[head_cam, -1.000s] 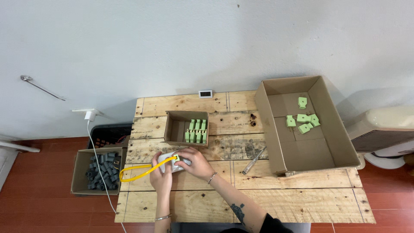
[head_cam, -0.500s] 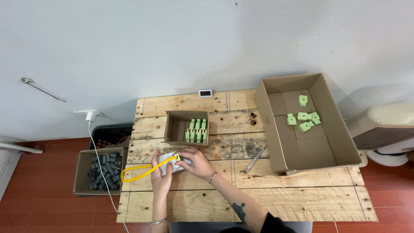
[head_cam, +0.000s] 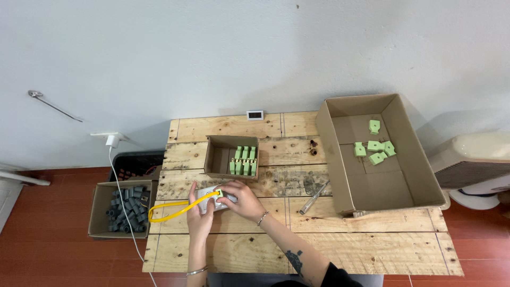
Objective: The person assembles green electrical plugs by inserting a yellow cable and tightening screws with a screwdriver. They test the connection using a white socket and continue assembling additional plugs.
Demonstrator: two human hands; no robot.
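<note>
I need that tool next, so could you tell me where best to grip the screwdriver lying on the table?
Grip the screwdriver near its lower-left end, coming from above: it lies flat and slanted on bare planks, its upper end close to the large cardboard box.

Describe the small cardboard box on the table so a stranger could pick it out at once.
Start at the wooden pallet table against the pale wall. Just beyond the hands, left of the big open carton, sits the small cardboard box. Unlike the carton, whose few green parts lie scattered, it holds green pieces packed upright in tidy rows on its right side.
</note>
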